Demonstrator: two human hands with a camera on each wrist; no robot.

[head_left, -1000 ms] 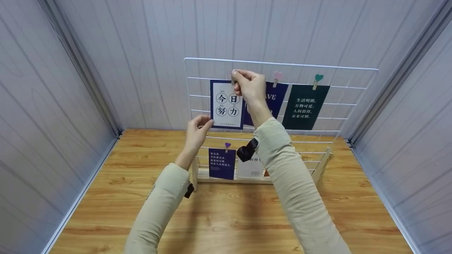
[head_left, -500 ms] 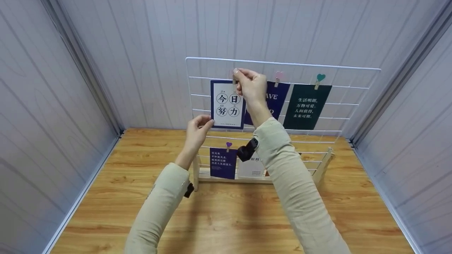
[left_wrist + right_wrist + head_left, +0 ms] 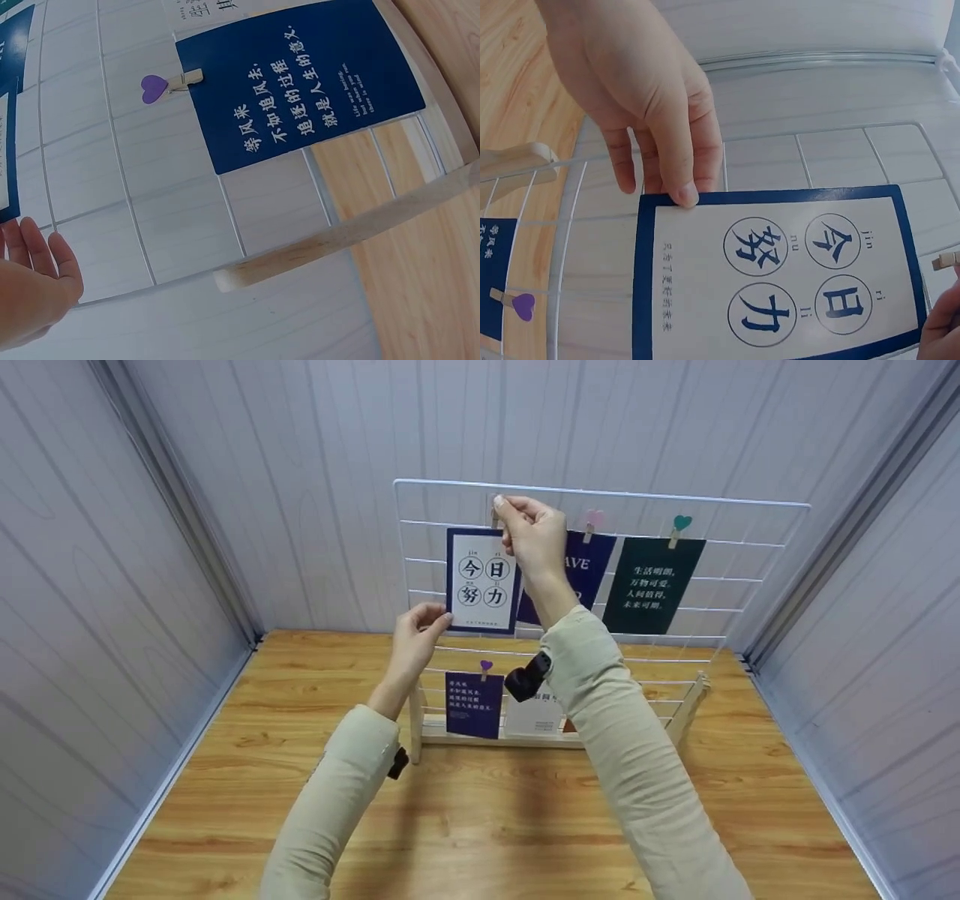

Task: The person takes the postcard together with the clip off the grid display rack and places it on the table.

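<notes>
Left grip [image 3: 417, 636] pinches a blue-bordered white card [image 3: 484, 583], right grip [image 3: 537, 536] a wooden clip [image 3: 946, 261] at twelve o'clock; fastening seems underway, wanting steadiness.

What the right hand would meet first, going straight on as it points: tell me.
Past the wooden clip it pinches, the right hand would probably meet the wire grid first, though depth is unclear.

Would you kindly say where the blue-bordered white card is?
In the head view, the blue-bordered white card is at the upper left of the wire grid, left of the navy card, its lower left corner pinched by the left hand.
</notes>
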